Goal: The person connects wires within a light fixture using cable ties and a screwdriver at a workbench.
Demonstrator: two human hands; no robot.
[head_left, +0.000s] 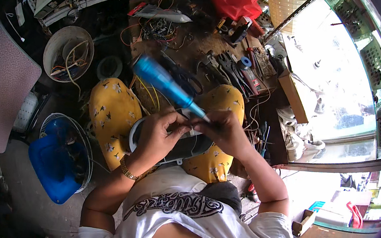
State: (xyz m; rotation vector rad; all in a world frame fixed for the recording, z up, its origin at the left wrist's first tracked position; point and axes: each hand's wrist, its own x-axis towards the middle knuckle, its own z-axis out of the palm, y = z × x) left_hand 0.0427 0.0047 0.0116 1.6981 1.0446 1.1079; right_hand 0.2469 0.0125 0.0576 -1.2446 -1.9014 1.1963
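Observation:
Both of my hands are close together over my lap. My right hand (219,127) is closed at the narrow tip of a blue tube with a tapered nozzle (164,81). The tube's wide end points up and left, smeared by motion. My left hand (161,127), with a gold watch band (127,168) at its wrist, is pinched, its fingertips almost touching the right hand's. What it pinches is too small to make out. Beneath the hands, a grey and white casing (187,149) rests between my knees; the hands partly cover it.
A low wooden bench (192,40) ahead bears pliers (228,67), black-handled scissors (190,79), a wire tangle (160,30) and a red bag (233,0). On the left are a bucket (61,66) and a blue basin (55,165). A windowsill (334,164) borders the right.

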